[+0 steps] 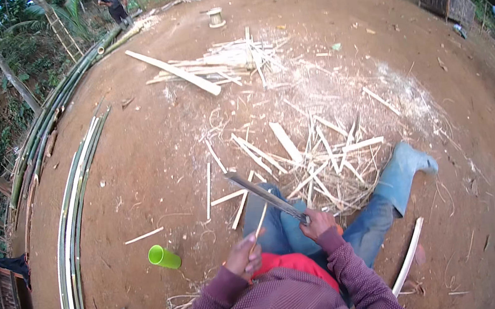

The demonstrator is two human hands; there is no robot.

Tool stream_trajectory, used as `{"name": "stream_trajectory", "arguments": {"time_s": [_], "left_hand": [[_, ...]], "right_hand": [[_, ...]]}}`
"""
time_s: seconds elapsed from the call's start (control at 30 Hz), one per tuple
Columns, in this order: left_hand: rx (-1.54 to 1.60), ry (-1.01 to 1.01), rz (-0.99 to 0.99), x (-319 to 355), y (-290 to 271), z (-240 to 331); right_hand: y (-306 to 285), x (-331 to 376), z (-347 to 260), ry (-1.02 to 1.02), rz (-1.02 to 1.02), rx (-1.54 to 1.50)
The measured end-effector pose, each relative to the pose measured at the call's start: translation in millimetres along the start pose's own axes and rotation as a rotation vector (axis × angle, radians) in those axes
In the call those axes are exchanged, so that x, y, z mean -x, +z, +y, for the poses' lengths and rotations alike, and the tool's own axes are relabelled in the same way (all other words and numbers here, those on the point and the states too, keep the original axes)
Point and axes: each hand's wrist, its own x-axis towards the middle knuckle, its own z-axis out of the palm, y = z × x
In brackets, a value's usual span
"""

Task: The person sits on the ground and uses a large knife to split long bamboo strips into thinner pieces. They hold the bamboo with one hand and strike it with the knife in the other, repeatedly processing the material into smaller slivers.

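Observation:
My right hand [320, 223] is closed round the handle of a machete [265, 196]. Its long dark blade slants up and to the left across my knees. In my left hand [244, 257], lower and to the left, the curled fingers grip a thin bamboo strip [262, 219]. The strip stands up toward the blade; whether the two touch I cannot tell. A red cloth [296, 267] lies over my lap. Beyond my knees, split bamboo pieces and shavings [320, 169] form a loose heap.
A green cup [164, 257] stands left of me. Long bamboo poles [79, 205] lie further left. A second bamboo pile [208, 64] and a small spool-shaped stool [216, 18] are ahead. A person [113, 5] stands far off. A curved bamboo slat [409, 258] lies at my right.

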Motion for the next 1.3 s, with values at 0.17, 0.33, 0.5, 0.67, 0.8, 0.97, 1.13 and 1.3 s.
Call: {"name": "stream_trajectory", "arguments": {"time_s": [0.17,0.33,0.5,0.67,0.8,0.97,1.13,1.3], "left_hand": [[-0.011,-0.001,-0.048,-12,11,4],[-0.062,-0.058,-0.092,-1,23,8],[-0.072,0.051,0.014,-17,7,2],[0.047,0.291,0.143,-76,-9,-7],[0.077,0.318,0.098,-99,14,-6],[-0.061,0.354,0.023,-101,22,-19],[-0.077,0.391,-0.004,-96,29,-16],[-0.138,0.343,0.089,-108,3,-19]], "right_hand": [[-19,6,1,-0.047,-0.017,-0.016],[-21,-4,34,0.158,-0.047,0.049],[-35,-20,35,0.236,-0.04,-0.24],[-23,-4,-12,0.306,-0.051,-1.027],[-5,10,-43,0.299,0.01,-1.198],[0,20,-48,0.239,0.014,-1.214],[-14,24,-51,0.22,-0.012,-1.201],[-3,26,-42,0.233,0.008,-1.093]]}}
